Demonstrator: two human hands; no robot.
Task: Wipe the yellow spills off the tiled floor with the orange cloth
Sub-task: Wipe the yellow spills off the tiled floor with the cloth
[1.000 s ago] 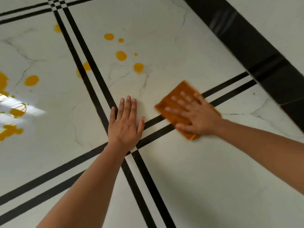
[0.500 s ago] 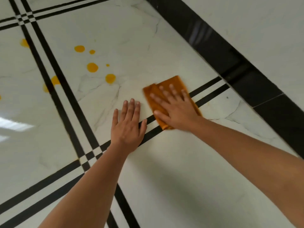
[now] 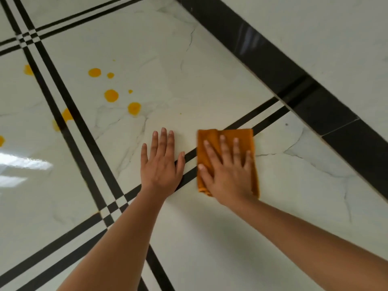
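1. Your left hand lies flat on the tiled floor at centre frame, fingers straight and close together, holding nothing. It looks like a prop for your weight as you lean forward.
2. Your right hand, just beside it on the right, presses its palm and spread, straight fingers down on the orange cloth. Nothing curls round the cloth, so the push probably spreads over most of it.
3. That cloth is folded into a rectangle lying flat across the paired black stripes, right of centre. Its long axis runs bottom to top of the frame, in line with your fingers, and its short far edge faces the top of the frame.
4. Up and left of centre, the yellow spills lie well apart from the cloth. Sweep diagonally towards them.
5. Farthest off, a broad black border crosses the upper right.
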